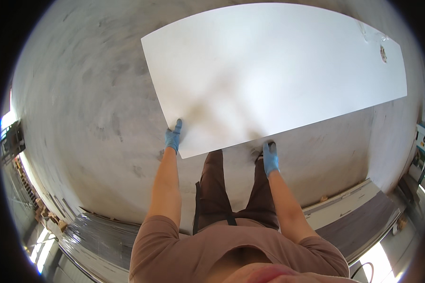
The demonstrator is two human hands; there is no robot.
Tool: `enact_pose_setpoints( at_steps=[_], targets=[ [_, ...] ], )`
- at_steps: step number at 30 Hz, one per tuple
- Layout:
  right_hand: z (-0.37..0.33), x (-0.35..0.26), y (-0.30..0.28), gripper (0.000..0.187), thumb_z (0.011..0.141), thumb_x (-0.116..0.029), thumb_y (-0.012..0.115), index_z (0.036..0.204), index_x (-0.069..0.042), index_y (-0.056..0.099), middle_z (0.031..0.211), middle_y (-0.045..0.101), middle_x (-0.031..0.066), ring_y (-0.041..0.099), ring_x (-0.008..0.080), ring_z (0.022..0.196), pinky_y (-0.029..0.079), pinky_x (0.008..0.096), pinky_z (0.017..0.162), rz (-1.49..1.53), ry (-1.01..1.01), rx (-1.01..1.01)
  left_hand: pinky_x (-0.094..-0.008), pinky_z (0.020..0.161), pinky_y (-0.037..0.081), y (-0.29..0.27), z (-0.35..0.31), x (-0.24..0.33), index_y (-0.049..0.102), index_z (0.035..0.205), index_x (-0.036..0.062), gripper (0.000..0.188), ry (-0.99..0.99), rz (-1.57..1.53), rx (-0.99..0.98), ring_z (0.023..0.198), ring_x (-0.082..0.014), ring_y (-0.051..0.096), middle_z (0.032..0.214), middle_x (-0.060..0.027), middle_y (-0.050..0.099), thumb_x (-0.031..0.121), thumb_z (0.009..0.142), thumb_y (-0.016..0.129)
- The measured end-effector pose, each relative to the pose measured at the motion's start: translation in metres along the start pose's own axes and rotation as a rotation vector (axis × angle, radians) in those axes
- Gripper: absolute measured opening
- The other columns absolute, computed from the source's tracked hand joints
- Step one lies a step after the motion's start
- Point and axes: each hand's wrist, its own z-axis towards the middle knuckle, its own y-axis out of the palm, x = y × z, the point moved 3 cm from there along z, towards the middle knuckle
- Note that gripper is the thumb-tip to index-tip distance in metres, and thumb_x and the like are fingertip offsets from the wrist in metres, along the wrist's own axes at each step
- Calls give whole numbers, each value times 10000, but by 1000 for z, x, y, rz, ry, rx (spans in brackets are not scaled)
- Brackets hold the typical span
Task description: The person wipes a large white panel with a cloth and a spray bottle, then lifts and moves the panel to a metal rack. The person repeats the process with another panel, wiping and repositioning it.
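Note:
A large white glossy panel (288,70) spreads across the upper right, slanted, with a broken patch near its far right corner. My left hand (172,137), in a blue glove with grey fingers, grips its left edge near the close corner, thumb on top and the other fingers mostly hidden. Just below the panel's near edge is my right hand (270,158), gloved the same way. Its fingertips point towards that edge; whether they touch it, and how far they are curled, I cannot make out. Blurred arm reflections show on the white surface.
Grey, smudged concrete floor (99,104) lies around the panel. Behind me are a stack wrapped in clear film (99,236) at the left and stacked boards (359,217) at the right. Green-and-white equipment (422,137) stands at the far right, a dark rack (12,139) at the far left.

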Motion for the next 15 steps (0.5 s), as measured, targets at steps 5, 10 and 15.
enact_pose_setpoints(
  at_steps=[5, 10, 15],
  targets=[
    [48, -63, 86, 702, 939, -544, 705, 1288, 31, 503, 1292, 595, 215, 587, 317, 1195, 473, 416, 1058, 551, 324, 381, -311, 871, 524, 22, 12, -19, 700, 1206, -47, 660, -62, -279, -44, 956, -179, 652, 1141, -88, 722, 487, 845, 840],
    [69, -54, 108, 606, 915, -430, 791, 1152, 45, 500, 1063, 663, 169, 647, 278, 947, 551, 387, 891, 741, 238, 583, -310, 817, 521, 38, 15, -27, 702, 1194, -55, 667, 29, -292, 3, 901, -157, 637, 1089, -69, 725, 491, 839, 847],
    [85, -18, 111, 606, 916, -451, 787, 1142, 44, 519, 1032, 661, 152, 613, 252, 922, 533, 381, 874, 723, 93, 604, -327, 783, 525, 49, 8, -47, 718, 1151, -72, 664, 77, -214, 84, 864, -167, 642, 1036, -75, 737, 506, 845, 834]
  ],
)
